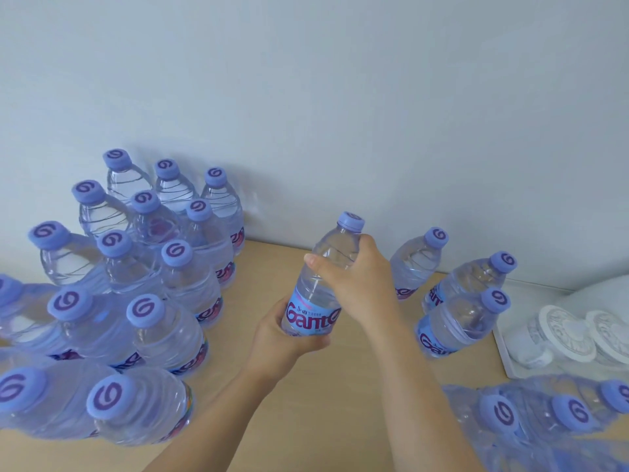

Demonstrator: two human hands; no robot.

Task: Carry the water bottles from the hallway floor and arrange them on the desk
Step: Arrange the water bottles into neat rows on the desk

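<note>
Your view takes in a pale wall (340, 97) above a light wooden desk (306, 420). On the left of the desk stands a big cluster of water bottles (143, 284) with blue caps, packed close and touching one another, reaching back to the wall. At the lower right, a shrink-wrapped pack of bottles (544, 424) shows 3 caps through the plastic. Above it, a white tray (507, 356) at the right edge holds round white lidded items, too blurred to identify. Between the tray and your hands stand 3 loose bottles (452, 321), close together, the rear one near the wall.

In the open middle of the desk you hold 1 bottle (323, 287) with both hands, tilted slightly right at the cap; whether its base touches the wood cannot be told. Your right hand (360, 281) wraps its shoulder from the right, fingers curled around the clear plastic and thumb pressed on the front. Your left hand (289, 338) cups the bottom, fingers clamped under the blue label.
</note>
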